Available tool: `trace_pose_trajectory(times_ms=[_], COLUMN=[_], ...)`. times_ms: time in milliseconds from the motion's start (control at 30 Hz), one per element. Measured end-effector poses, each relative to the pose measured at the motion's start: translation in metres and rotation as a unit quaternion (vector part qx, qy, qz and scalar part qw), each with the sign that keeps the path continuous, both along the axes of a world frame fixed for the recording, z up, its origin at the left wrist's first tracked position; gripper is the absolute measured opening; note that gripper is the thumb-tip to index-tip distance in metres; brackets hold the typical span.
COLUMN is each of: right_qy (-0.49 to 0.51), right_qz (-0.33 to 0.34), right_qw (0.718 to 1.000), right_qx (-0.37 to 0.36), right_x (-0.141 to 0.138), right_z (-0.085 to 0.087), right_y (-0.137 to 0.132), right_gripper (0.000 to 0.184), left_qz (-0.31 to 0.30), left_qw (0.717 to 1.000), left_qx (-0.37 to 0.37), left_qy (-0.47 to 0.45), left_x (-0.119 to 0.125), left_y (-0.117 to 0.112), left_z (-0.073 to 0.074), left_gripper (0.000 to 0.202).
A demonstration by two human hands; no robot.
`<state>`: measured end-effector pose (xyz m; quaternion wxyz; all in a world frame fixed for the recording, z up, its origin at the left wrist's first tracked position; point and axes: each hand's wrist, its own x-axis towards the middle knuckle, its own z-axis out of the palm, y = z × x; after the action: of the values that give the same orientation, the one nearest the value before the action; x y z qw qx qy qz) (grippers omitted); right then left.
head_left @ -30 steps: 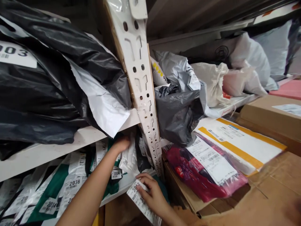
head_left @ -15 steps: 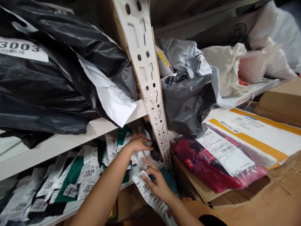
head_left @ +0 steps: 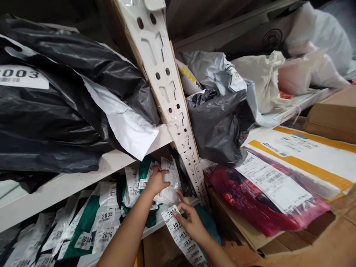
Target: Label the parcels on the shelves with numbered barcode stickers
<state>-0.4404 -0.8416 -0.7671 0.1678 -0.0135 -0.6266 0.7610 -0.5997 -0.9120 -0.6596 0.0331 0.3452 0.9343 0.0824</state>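
Note:
My left hand (head_left: pixel 158 180) reaches into the lower shelf and grips a small white labelled parcel (head_left: pixel 170 178), fingers curled over its edge. My right hand (head_left: pixel 191 221) is below it and pinches a long strip of numbered barcode stickers (head_left: pixel 182 237) that hangs down over the shelf's front edge. Several small white and green parcels with number labels such as 2038 (head_left: pixel 106 215) and 2036 lie packed along that shelf.
A white slotted upright post (head_left: pixel 169 92) divides the shelves. Big black bags (head_left: pixel 55 107), one labelled 3003, fill the upper left shelf. Right of the post sit grey bags (head_left: pixel 219 126), a red parcel (head_left: pixel 258 200), a white and yellow envelope (head_left: pixel 303 155) and cardboard boxes (head_left: pixel 330 111).
My left hand has moved right along the lower shelf and closed on the white parcel. My right hand has shifted slightly right, still on the sticker strip.

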Motion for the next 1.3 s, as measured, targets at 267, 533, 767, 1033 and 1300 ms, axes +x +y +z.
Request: trace_pose_trajectory(times_ms=[267,533,767,1033,1300], right_qy=[0.002,0.007,-0.016,-0.018,-0.061], right_qz=[-0.006,-0.027,-0.048,-0.055,-0.094], right_qw=[1.000,0.995,0.976,0.964,0.945], right_qx=[-0.014,-0.095,-0.212,-0.258,-0.307], right_x=[-0.001,-0.006,-0.009,-0.012,-0.027], right_z=[0.000,0.003,0.007,0.006,-0.009], right_y=[-0.001,-0.005,-0.010,-0.015,-0.024], right_gripper=[0.029,0.032,0.034,0.031,0.040], left_qz=[-0.003,-0.152,-0.232,-0.213,-0.209], left_qw=[1.000,0.988,0.970,0.970,0.963], left_qx=[0.013,-0.033,-0.050,-0.010,-0.005], left_qy=[0.018,0.017,-0.053,-0.116,-0.173], left_x=[0.004,0.009,0.001,0.010,0.003], left_y=[-0.002,0.002,0.008,0.006,0.005], left_z=[-0.005,0.005,0.002,0.015,0.015], left_gripper=[0.050,0.023,0.022,0.010,0.007])
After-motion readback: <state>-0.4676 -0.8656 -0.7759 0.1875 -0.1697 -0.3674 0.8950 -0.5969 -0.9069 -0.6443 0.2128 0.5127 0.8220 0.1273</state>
